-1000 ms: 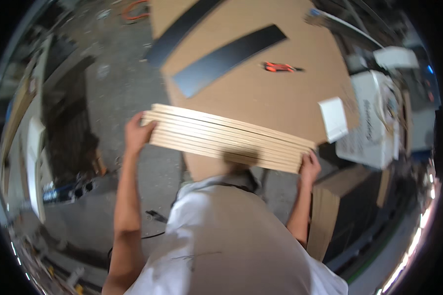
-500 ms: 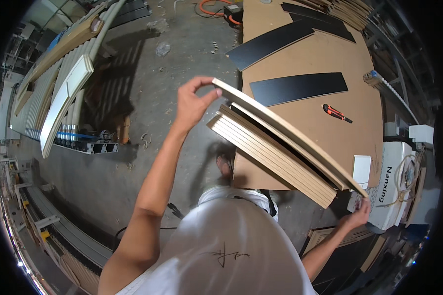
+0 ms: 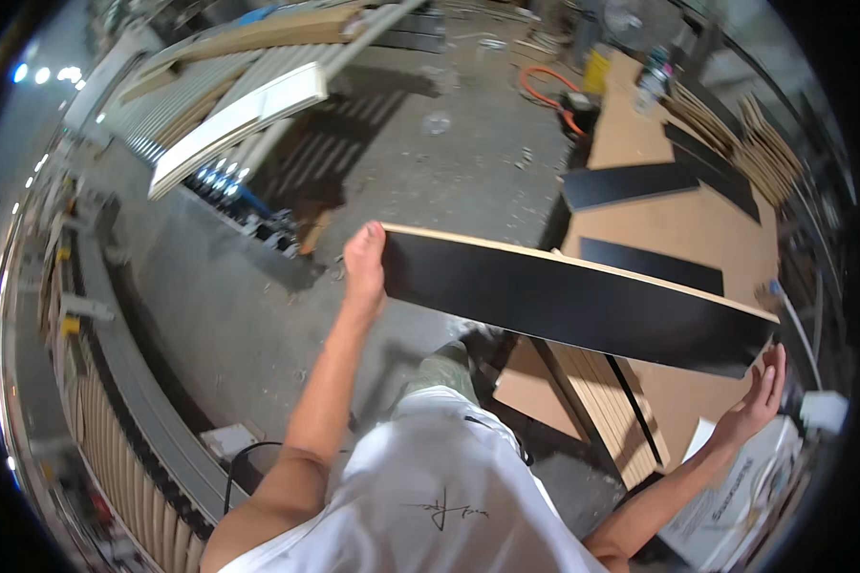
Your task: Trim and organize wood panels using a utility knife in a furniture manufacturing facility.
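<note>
Board (image 3: pixel 573 301) turned, brown tabletop (image 3: pixel 678 222), grey floor (image 3: pixel 478 196)

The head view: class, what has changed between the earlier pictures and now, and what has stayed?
The left hand and right hand have let go of the stack of boards and hold a single board by its ends. It has swung left, away from the stack, its black face turned into view. The dark boards still lie on the brown tabletop.

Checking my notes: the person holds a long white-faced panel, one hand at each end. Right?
Not quite: the head view shows the long panel is black-faced, not white. The left hand holds one end, the right hand the other.
</note>
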Action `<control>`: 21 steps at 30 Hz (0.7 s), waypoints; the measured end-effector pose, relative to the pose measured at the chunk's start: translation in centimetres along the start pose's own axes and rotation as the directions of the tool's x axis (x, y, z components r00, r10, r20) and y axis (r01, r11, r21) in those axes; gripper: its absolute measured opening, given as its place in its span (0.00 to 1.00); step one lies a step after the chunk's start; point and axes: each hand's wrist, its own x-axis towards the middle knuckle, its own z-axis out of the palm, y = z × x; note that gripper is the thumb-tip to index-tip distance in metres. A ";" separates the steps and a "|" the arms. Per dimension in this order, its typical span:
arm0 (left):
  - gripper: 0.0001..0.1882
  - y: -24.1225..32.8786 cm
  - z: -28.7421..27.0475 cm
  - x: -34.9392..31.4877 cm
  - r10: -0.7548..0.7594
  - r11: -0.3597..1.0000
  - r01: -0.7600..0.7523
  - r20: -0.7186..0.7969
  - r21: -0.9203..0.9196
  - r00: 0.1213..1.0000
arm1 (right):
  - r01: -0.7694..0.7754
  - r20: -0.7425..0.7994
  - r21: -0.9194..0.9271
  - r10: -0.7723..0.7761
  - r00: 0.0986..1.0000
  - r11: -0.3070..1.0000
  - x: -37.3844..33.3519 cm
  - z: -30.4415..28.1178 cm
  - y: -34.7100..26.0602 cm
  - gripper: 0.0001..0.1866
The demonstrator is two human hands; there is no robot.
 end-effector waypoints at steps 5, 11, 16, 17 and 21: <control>0.19 -2.3 -7.5 -0.5 -0.144 0.983 0.103 -0.291 -0.151 0.946 | -0.097 0.147 -0.180 0.124 0.981 0.979 -3.7 5.4 2.1 0.23; 0.27 -5.3 -20.5 10.0 -0.387 0.904 0.072 -0.736 -0.421 0.556 | -0.220 0.274 -0.451 0.369 0.888 0.865 -13.0 8.4 7.5 0.23; 0.34 -5.2 -31.2 19.6 -0.378 0.917 -0.036 -0.895 -0.397 0.238 | -0.447 0.159 -0.487 0.580 0.799 0.750 -19.0 12.3 9.1 0.26; 0.36 -4.2 -32.8 21.0 -0.380 0.917 -0.051 -0.907 -0.395 0.184 | -0.449 0.159 -0.489 0.582 0.797 0.748 -19.2 12.4 9.9 0.26; 0.34 -2.2 -35.9 27.8 -0.447 0.892 0.060 -0.894 -0.448 -0.030 | -0.308 0.117 -0.709 0.537 0.835 0.634 -19.5 13.0 7.8 0.28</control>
